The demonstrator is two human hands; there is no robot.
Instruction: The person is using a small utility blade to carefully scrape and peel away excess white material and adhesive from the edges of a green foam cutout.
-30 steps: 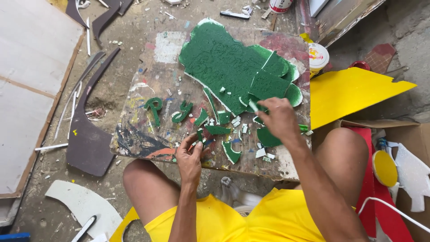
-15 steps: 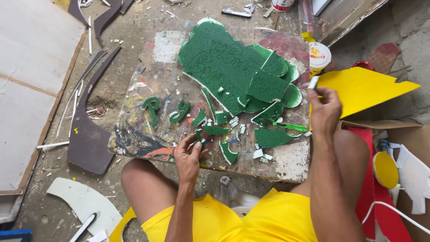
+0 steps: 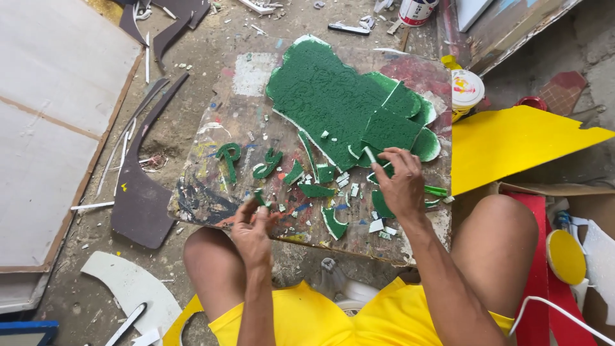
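On the paint-smeared worktop (image 3: 224, 192), the left hand (image 3: 253, 230) pinches a small green scrap (image 3: 259, 197) at its near edge; the right hand (image 3: 400, 186) pinches a white-edged strip (image 3: 369, 155) beside the green sheet (image 3: 327, 102). Small pieces want fingertip grips, I judge. Right fingertips hide the strip's lower end.

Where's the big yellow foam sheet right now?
In the head view the yellow sheet lies at the right, just past the right edge of the paint-stained work board, above the person's right knee and below the white-lidded paint pot.
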